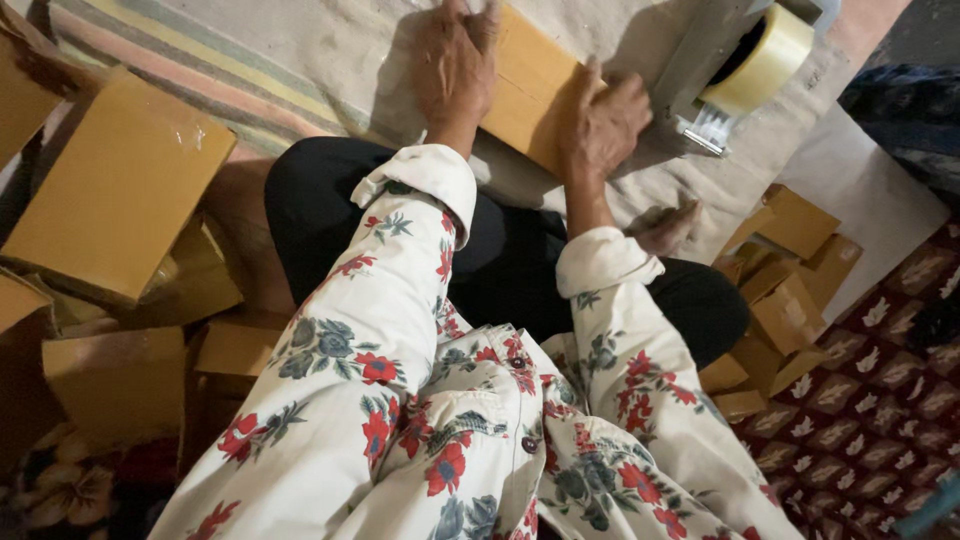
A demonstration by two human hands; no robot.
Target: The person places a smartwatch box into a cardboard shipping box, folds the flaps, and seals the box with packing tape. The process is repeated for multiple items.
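Bare cloth (330, 50) is left open at the upper middle of the frame, between the striped mat edge (180, 70) and the left hand (455, 65). The left side is blocked by stacked cardboard boxes (115, 190). The upper right is taken by a tape dispenser (740, 65), and small boxes (790, 270) crowd the right.

striped cloth (250, 75) over patterned maroon carpet (870, 400) (dim light).
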